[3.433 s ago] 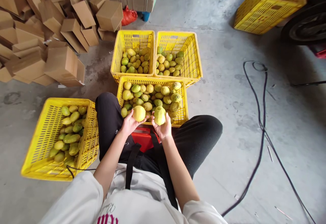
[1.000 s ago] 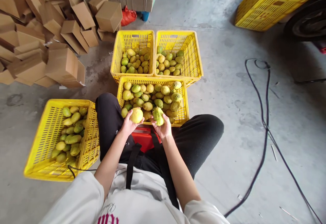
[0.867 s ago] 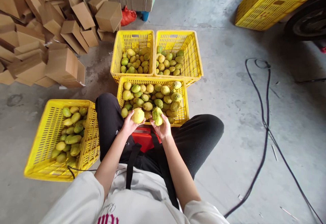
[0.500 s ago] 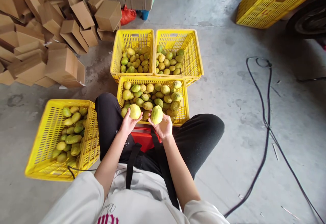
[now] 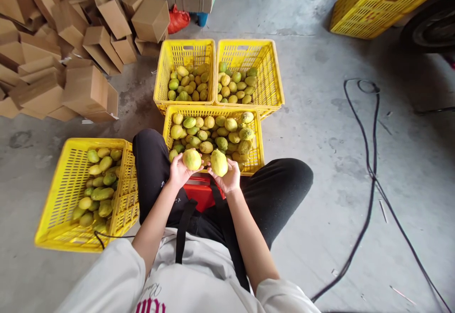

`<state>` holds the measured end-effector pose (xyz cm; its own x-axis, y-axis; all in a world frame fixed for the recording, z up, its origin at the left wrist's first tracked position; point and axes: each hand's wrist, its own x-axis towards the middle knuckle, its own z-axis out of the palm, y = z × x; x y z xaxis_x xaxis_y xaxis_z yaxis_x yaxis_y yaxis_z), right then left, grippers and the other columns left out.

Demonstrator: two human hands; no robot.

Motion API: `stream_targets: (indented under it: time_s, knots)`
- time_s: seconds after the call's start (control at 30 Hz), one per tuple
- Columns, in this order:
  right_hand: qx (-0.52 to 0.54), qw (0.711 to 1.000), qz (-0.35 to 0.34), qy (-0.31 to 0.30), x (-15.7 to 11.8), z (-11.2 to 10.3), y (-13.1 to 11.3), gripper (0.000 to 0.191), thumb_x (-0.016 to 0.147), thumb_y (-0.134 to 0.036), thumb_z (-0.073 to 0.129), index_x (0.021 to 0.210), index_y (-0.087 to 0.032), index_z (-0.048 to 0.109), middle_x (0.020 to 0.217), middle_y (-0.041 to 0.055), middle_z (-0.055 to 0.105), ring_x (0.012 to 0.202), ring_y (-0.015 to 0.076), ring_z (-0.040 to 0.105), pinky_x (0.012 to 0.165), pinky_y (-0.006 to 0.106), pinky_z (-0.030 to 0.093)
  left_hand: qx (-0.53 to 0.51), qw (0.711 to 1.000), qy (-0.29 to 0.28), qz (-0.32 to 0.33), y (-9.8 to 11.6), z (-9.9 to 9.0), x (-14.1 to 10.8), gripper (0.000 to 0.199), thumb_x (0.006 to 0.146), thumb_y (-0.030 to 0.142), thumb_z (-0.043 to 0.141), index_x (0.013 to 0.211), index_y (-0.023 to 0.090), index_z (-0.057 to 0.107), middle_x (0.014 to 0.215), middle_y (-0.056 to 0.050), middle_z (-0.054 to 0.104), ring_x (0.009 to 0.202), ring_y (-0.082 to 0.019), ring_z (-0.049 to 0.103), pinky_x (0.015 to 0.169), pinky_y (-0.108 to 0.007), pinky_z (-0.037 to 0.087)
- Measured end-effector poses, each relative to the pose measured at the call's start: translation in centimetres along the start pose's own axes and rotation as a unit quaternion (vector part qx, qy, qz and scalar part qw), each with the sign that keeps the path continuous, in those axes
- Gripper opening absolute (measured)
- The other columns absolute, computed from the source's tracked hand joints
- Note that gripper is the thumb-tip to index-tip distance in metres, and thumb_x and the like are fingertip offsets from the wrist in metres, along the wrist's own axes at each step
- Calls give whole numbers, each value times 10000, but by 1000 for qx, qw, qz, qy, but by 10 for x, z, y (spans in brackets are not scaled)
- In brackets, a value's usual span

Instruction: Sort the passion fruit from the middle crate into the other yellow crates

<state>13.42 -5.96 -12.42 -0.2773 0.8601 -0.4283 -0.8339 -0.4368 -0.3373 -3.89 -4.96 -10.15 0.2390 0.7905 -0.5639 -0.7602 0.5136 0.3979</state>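
Observation:
My left hand [image 5: 177, 172] is curled around a yellow lemon [image 5: 192, 160]. A second, yellow-green lemon [image 5: 219, 163] rests in the fingers of my right hand [image 5: 232, 177]. The two lemons are held side by side with a small gap, above the near edge of a yellow plastic crate [image 5: 259, 144]. Inside that crate lie many yellow and green lemons [image 5: 206, 147], the nearest partly hidden by my hands. Between my legs, below my hands, part of a red object [image 5: 199, 194] shows.
Two yellow crates, left [image 5: 161, 73] and right [image 5: 272, 78], adjoin the front crate's far side, partly filled with lemons. Another lemon crate [image 5: 59, 194] stands by my left leg. Cardboard boxes [image 5: 85, 87] pile up far left. A black cable [image 5: 373, 170] lies on the right floor.
My left hand has moved slightly right with its lemon, closer to the other one. The lemon in my right hand has shifted slightly nearer to me. The crates have not moved.

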Motion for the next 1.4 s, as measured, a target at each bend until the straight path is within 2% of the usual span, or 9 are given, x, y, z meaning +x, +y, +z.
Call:
stream_targets:
  time_s: [0.13,0.27,0.47,0.6,0.83,0.93,1.07,1.2,1.4]
  knots:
    - [-2,1000,-19,-6,-2,4,-2,347,743,-357,578,1048,-199,628,1050,85,712,993,278,673,798,480,601,-30,999,38,5,0,1,2,262,911,335,483,1058,156,605,1000,-111,713,1063,-296,667,919,-487,534]
    - [-7,1000,-22,-10,-3,6,0,369,720,-318,682,1065,-215,602,1072,58,696,964,237,679,827,431,601,-4,997,71,29,-1,-2,4,213,884,349,589,1002,172,588,929,-73,700,978,-268,697,828,-393,566]
    - [-39,998,-26,-29,0,4,5,431,692,-241,756,1088,-263,587,967,-22,635,769,147,656,525,224,564,52,998,32,28,-5,-7,5,316,804,362,691,1027,181,561,905,-50,694,751,-232,717,566,-286,537]
    - [-46,998,-25,-29,2,3,5,377,717,-274,738,1065,-250,596,926,-19,630,721,141,638,477,206,523,54,998,30,3,-5,-4,4,277,873,384,590,1020,149,579,927,-87,710,770,-244,720,584,-311,558]
    - [3,1000,-18,-1,1,2,1,366,708,-291,610,1072,-260,595,1013,35,697,962,261,676,763,426,594,-16,1000,21,-3,0,3,1,327,931,353,404,1006,121,621,1004,-147,715,988,-292,687,879,-517,539]
    - [-1,999,-32,1,2,0,1,362,702,-274,617,1063,-264,590,1054,47,705,1030,283,668,814,482,585,-18,999,29,7,0,3,1,278,910,302,428,1016,134,621,1043,-133,708,1019,-280,675,893,-507,535]
    - [-22,1000,-7,-3,4,-3,4,310,762,-341,690,1038,-227,608,1009,57,713,889,221,694,660,335,625,16,999,33,-1,0,2,2,282,897,347,474,1003,134,625,1012,-132,707,948,-264,690,705,-355,576]
    - [-26,999,9,-23,5,-3,6,276,790,-372,704,1002,-211,629,926,19,688,698,133,645,438,181,536,35,999,25,-1,-1,0,3,296,879,383,496,956,126,620,930,-121,706,775,-235,700,569,-300,549]
    - [-16,1000,0,-12,5,0,5,270,809,-415,659,969,-198,647,914,25,690,723,151,655,460,201,514,54,998,-13,11,-4,-6,4,283,765,345,670,972,175,578,913,-56,683,769,-224,694,631,-335,566]
